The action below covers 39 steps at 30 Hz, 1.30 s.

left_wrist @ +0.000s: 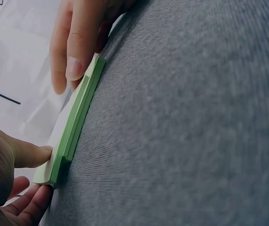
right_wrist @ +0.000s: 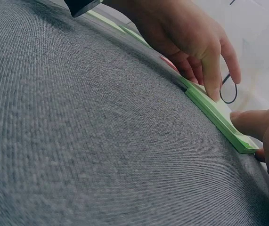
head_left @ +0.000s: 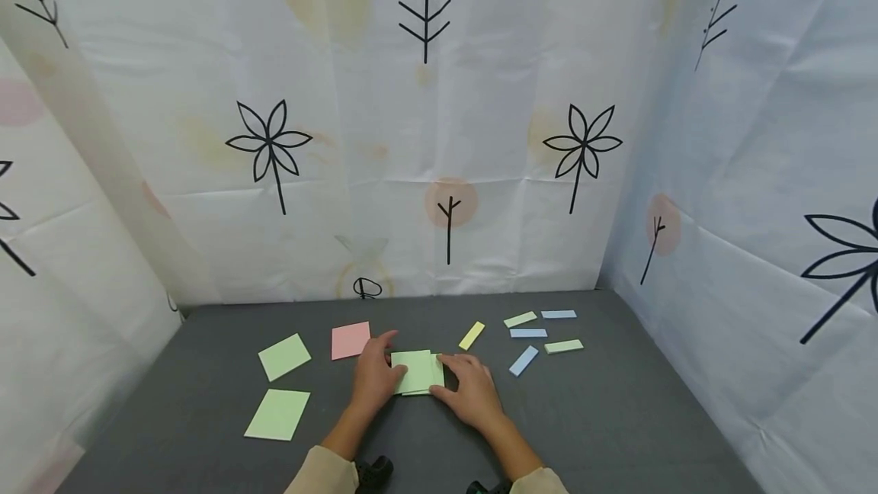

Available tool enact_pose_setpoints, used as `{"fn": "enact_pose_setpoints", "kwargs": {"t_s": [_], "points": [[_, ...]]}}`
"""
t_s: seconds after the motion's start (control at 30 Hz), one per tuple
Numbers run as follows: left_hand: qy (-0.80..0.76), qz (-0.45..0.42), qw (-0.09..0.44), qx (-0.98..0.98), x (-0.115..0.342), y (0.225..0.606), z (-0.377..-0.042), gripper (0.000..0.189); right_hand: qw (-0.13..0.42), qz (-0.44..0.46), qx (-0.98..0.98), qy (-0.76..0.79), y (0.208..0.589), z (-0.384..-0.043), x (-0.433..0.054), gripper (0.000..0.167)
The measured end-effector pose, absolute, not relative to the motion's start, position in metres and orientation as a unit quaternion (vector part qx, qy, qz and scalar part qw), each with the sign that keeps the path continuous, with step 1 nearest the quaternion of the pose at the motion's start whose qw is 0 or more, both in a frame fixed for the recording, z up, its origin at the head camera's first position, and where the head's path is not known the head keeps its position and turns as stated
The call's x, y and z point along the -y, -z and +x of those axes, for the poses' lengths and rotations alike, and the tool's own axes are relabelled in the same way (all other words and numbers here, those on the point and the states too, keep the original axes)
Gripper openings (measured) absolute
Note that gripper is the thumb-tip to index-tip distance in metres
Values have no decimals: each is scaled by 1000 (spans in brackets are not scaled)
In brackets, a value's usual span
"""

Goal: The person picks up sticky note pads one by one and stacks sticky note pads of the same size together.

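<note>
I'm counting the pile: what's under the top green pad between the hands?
A second green pad sticks out from under the top green pad, toward the right hand. Most of it is covered, so anything hidden beneath can't be seen.

Both sleeves [head_left: 324, 473] are beige, the wrist-worn devices [head_left: 375, 473] black.

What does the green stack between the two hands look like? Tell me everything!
The green stack is made of flat, squarish pieces, pale on top with brighter, thick-looking edges. They might be card or foam; I can't tell which, or how many. It lies flat on the grey table. The layers aren't lined up: in the head view, a lower one peeks out at the right. The left hand holds its left side, thumb on top; the right hand holds its right side.
</note>
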<state>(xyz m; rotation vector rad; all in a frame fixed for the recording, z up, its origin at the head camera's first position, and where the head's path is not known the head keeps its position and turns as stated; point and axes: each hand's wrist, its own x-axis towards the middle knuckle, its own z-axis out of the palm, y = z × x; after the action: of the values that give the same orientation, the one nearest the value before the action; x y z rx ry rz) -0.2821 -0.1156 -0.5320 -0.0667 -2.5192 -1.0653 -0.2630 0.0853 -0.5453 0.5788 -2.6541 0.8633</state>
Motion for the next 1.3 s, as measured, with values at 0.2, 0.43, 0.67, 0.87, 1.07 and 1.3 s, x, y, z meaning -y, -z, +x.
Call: {"fn": "enact_pose_setpoints", "kwargs": {"t_s": [0.2,0.43,0.67,0.87,1.07,1.3], "points": [[367,-33,197,909,110,531,-281,63,124,194,927,-297,544,-263,-84,63],[351,-45,196,914,101,530,-279,62,122,200,929,-287,541,-262,-85,68],[321,-61,209,922,99,531,-278,62,139,209,926,-282,543,-262,-84,62],[261,-78,224,936,98,529,-278,62,147,217,925,-276,545,-263,-85,55],[251,-87,227,937,98,530,-278,62,150,218,924,-275,545,-263,-86,53],[245,-93,231,937,99,530,-276,62,151,218,925,-271,543,-263,-85,52]]}}
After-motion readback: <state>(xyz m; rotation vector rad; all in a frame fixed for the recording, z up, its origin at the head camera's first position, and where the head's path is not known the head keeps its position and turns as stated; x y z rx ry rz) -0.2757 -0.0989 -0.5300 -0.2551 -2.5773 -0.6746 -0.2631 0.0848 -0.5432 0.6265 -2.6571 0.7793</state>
